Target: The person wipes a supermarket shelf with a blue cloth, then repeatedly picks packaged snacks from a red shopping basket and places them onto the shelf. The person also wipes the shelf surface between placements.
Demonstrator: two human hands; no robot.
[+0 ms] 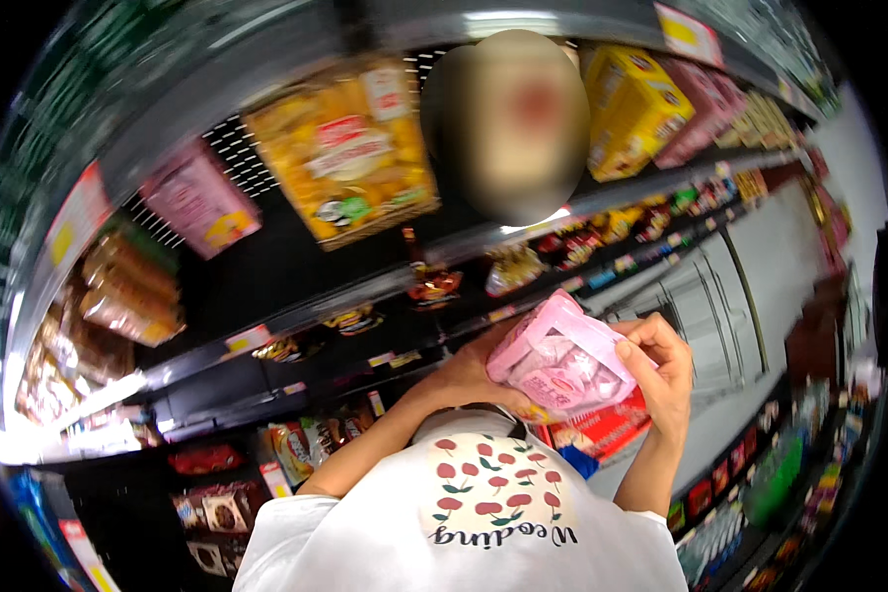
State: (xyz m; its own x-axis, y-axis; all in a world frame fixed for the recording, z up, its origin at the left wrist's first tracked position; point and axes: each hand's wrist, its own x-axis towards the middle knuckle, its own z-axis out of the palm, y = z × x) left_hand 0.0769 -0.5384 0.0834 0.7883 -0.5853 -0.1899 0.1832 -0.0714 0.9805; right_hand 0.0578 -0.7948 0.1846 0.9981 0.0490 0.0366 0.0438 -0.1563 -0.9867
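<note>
The item under handling is a pink bag [567, 367] with a clear window and what appear to be small wrapped pieces inside; it is held up off the shelving, in front of the chest of the person's white shirt [360, 543], and lies tilted with its window facing upward. The left hand [478, 373] cups the bag's left side and underside, its thumb along the lower edge and its remaining fingers largely hidden behind the bag. The right hand [667, 370] holds the opposite edge, thumb on the front margin and forefinger bent close to it, a narrow grip on the pink border. A red package [602, 426] shows just below the bag; the view there is partly blocked, and whether it is held or merely lies underneath cannot be told. On the black shelf [281, 259] beyond the hands stand a large yellow bag [345, 158], a pink pack [203, 199] to its left and a yellow box [638, 111] well to its right. The step in hand is judged to be two-handed holding and viewing of the pink bag. Any turning or shifting of it would call for the left hand's support underneath and a light right-hand pinch, as the soft pack would probably sag or crease.
</note>
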